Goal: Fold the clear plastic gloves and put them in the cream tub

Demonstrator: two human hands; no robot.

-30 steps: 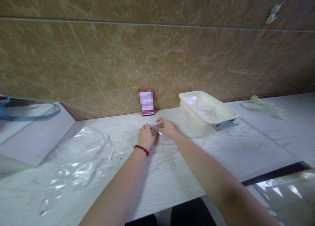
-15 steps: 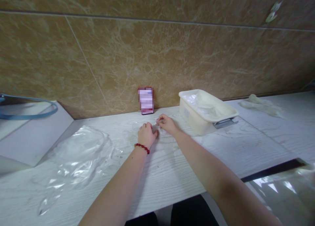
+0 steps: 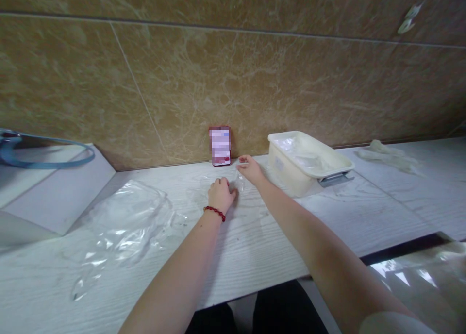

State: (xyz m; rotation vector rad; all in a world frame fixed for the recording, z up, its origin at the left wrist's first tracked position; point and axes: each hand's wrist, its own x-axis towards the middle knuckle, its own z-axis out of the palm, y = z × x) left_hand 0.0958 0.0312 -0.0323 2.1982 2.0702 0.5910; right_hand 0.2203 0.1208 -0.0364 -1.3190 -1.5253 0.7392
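Observation:
My left hand (image 3: 221, 195), with a red bead bracelet (image 3: 214, 211) at its wrist, rests low over the table. Its fingers are loosely bent and the thumb stands apart; nothing shows in its grip, though the palm side is hidden. My right hand (image 3: 250, 170) hovers just beyond and to the right, fingers apart. Between the hands lies a small piece of clear crumpled plastic (image 3: 240, 181), close under the right fingertips. Its exact kind is hard to make out. More thin clear plastic (image 3: 198, 194) lies left of my left hand.
A phone (image 3: 220, 147) leans on the tiled wall. Right of my hands stands a cream bin (image 3: 291, 176) with clear plastic inside. Clear plastic bags (image 3: 127, 217) lie at left beside a white box (image 3: 61, 193) with a blue strap (image 3: 47, 165). Pale gloves (image 3: 388, 157) lie far right.
My right fingers have parted from the clear plastic and lifted slightly away. My left thumb has spread from its fingers. The view has shifted slightly.

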